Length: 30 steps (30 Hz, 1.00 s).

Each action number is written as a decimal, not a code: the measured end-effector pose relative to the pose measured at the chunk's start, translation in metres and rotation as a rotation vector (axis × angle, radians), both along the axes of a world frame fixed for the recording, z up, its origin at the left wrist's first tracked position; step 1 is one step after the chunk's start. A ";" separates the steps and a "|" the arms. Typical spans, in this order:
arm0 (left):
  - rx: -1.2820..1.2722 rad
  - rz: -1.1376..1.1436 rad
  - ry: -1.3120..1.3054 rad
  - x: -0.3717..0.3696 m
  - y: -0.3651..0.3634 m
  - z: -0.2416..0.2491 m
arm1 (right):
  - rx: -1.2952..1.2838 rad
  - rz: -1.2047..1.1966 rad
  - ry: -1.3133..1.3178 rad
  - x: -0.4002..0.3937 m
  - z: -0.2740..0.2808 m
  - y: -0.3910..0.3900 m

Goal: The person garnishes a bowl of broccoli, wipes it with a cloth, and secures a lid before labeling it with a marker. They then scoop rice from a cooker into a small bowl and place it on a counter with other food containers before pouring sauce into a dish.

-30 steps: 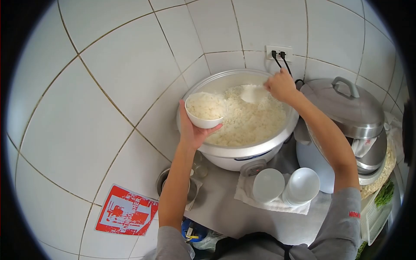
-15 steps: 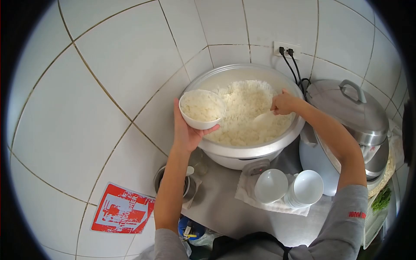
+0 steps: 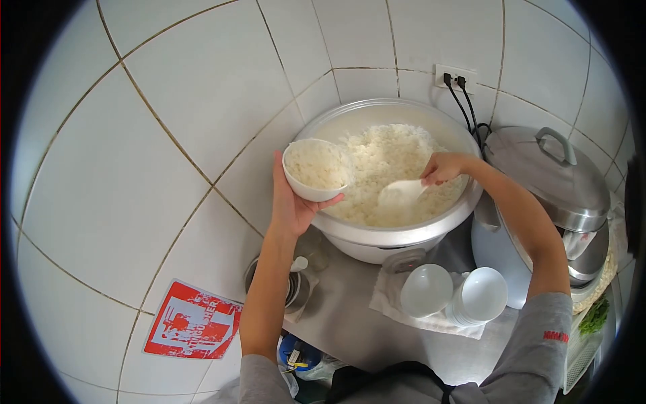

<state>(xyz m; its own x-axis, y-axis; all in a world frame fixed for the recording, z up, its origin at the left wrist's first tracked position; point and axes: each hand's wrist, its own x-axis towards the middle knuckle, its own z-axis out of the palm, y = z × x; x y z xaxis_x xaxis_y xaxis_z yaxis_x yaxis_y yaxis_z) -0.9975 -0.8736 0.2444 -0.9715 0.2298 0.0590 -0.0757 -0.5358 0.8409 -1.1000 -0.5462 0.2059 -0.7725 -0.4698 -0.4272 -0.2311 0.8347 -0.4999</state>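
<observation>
Paddle (image 3: 400, 193) dropped lower in rice; R hand (image 3: 441, 167) grips it, L hand (image 3: 294, 202) cups heaped white bowl (image 3: 316, 170).

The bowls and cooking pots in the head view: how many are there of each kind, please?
Bowl with rice, held in the left hand: 1
Empty bowl groups on the cloth, single bowl and stack: 2
Open rice cooker: 1
Lidded pot: 1
Total: 5
</observation>
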 end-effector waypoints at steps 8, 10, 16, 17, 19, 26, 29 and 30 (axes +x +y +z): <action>-0.050 -0.068 -0.013 0.003 0.012 -0.001 | -0.205 -0.235 0.517 0.004 0.086 0.023; -0.062 -0.090 -0.024 0.002 0.024 0.000 | -0.146 -0.259 0.732 0.017 0.101 0.014; -0.064 -0.139 -0.059 -0.001 0.051 -0.002 | -0.132 -0.347 0.624 0.051 0.113 -0.012; -0.073 -0.129 -0.071 -0.001 0.056 -0.001 | -0.064 -0.348 0.861 0.066 0.112 -0.024; -0.067 -0.140 -0.063 -0.001 0.062 -0.002 | 0.174 -0.269 1.300 0.094 0.103 -0.050; 0.017 -0.113 -0.058 -0.007 0.067 -0.007 | 0.224 -0.229 1.530 0.134 0.097 -0.063; 0.011 -0.044 -0.052 -0.004 0.068 -0.003 | 0.175 -0.183 1.694 0.142 0.091 -0.058; 0.012 -0.044 -0.050 -0.004 0.067 -0.003 | 0.176 -0.181 1.695 0.146 0.089 -0.059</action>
